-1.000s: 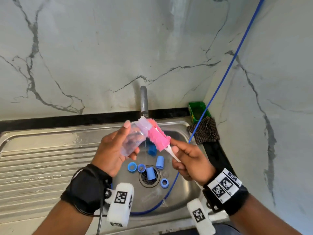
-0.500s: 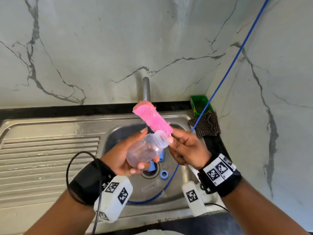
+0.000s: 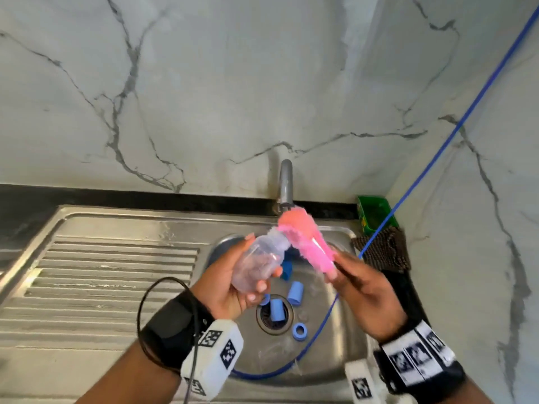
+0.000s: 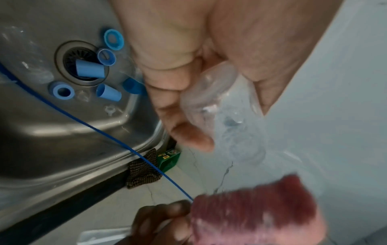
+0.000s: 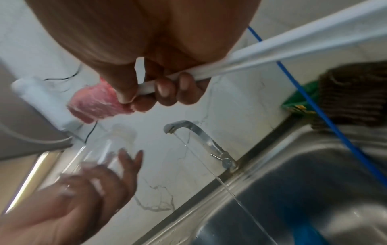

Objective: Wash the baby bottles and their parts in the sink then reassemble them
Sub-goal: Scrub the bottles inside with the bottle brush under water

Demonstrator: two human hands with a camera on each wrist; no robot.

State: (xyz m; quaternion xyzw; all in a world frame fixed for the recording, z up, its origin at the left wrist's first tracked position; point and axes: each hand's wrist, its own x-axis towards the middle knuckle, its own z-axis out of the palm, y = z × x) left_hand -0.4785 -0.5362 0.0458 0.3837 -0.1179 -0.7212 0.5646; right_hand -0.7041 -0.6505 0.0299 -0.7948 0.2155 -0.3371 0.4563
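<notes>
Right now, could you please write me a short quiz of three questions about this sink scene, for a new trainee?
1. True or false: the pink brush is fully inside the clear bottle.
2. Which hand holds the bottle? A) left hand B) right hand C) neither
3. Fill in: water runs from the ____ into the sink, where blue parts lie around the drain.

Key: 1) False, the brush head is outside, by the bottle's mouth. 2) A; the right hand grips the brush's white handle. 3) tap.
</notes>
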